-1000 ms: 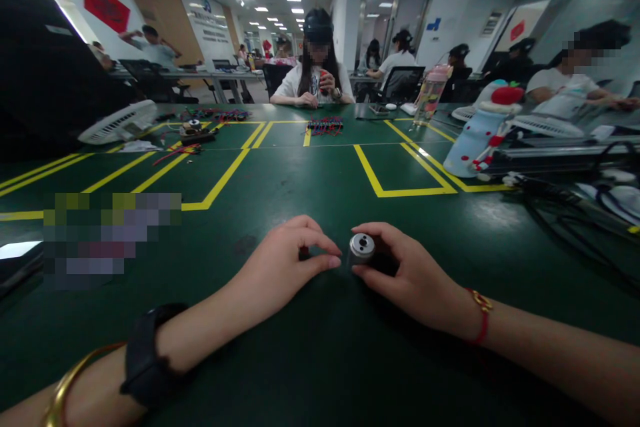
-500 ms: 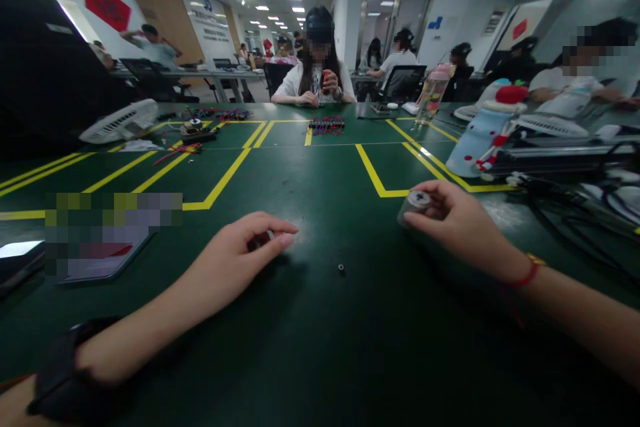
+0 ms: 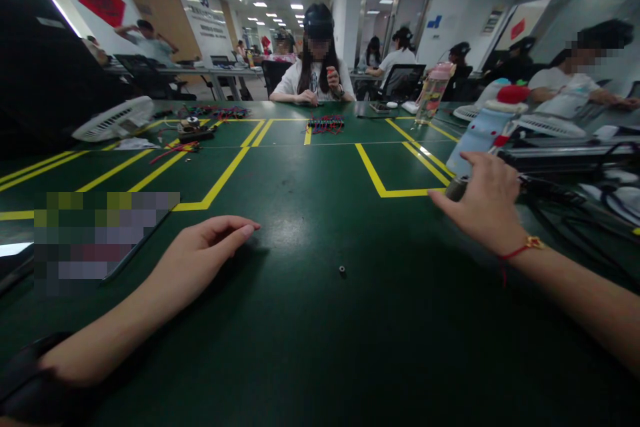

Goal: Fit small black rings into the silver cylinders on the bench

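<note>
Low over the green table [image 3: 300,320], my left hand [image 3: 213,247] has its thumb and index fingertips together; whatever may be between them is too small or hidden to make out. My right hand [image 3: 485,203] is open at the right, thumb and fingers spread around a small grey metal cylinder [image 3: 456,188] that is partly hidden behind it. Just beyond this hand stands a light blue bottle [image 3: 477,137] with a red and white top. A tiny ring-shaped metal part [image 3: 342,269] lies on the table between my hands.
A flat device, partly blurred out [image 3: 135,250], lies at the left. Wired parts [image 3: 193,130] and a wire bundle [image 3: 326,124] are farther back. Black cables [image 3: 565,213] lie at the right, near a clear bottle [image 3: 433,93]. A person [image 3: 317,73] sits opposite.
My right hand has moved right and away from me with the cylinder, and its fingers have spread from it. My left hand has moved left.
</note>
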{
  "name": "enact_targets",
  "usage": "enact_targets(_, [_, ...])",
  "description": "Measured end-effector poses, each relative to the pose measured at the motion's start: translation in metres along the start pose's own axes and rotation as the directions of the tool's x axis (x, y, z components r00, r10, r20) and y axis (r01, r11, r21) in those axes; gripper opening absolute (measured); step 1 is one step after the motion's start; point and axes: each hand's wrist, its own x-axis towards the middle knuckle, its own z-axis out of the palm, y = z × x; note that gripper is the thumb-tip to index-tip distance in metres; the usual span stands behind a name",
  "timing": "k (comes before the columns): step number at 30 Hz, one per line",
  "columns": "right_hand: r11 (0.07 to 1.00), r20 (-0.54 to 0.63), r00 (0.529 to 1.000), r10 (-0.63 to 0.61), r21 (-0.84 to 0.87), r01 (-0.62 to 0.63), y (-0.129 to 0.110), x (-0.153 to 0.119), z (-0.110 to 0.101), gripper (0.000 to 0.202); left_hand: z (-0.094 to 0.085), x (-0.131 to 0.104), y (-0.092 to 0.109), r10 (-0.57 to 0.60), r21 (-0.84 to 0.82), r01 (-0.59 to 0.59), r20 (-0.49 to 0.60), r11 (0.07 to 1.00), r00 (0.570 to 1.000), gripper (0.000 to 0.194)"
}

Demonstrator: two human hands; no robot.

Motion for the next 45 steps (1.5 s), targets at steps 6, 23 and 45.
enact_targets(6, [0.681,0.279,0.628,-0.727,0.416,0.603,-0.091,-0.063,-0.020,0.042,0.002,0.000,0.000,0.019,0.042,-0.020,0.009,0.999,1.000,0.043])
enact_targets(23, [0.987,0.049,0.992,-0.112,-0.109,0.117,0.052,0.037,-0.018,0.024,0.002,-0.001,-0.002,0.060,0.078,-0.060,0.005,0.995,0.998,0.040])
enact_targets(45, [0.889,0.160,0.947,0.277,0.331,-0.316,0.058,0.032,0.010,0.039,0.001,-0.006,0.006,0.094,0.098,-0.098,0.042,0.990,0.995,0.039])
